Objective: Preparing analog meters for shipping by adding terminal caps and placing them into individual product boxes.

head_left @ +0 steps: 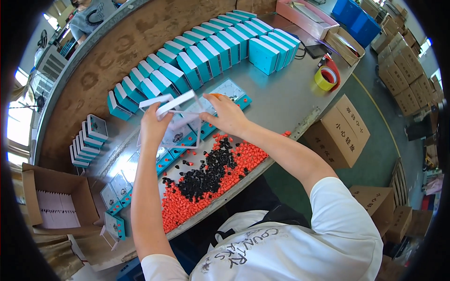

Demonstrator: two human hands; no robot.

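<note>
My left hand pinches white-rimmed clear plastic covers above the bench. My right hand has its thumb and fingers on the right side of these covers. Under them runs a slanting row of teal meters with clear fronts and dials, small orange caps along their near sides. Below my hands lie heaps of small black parts and orange-red parts near the bench's front edge.
Teal boxed units stand in rows at the back, beside stacked units. An open carton is at left, tape rolls at right. Cartons stand beside the bench. A person is beyond the partition.
</note>
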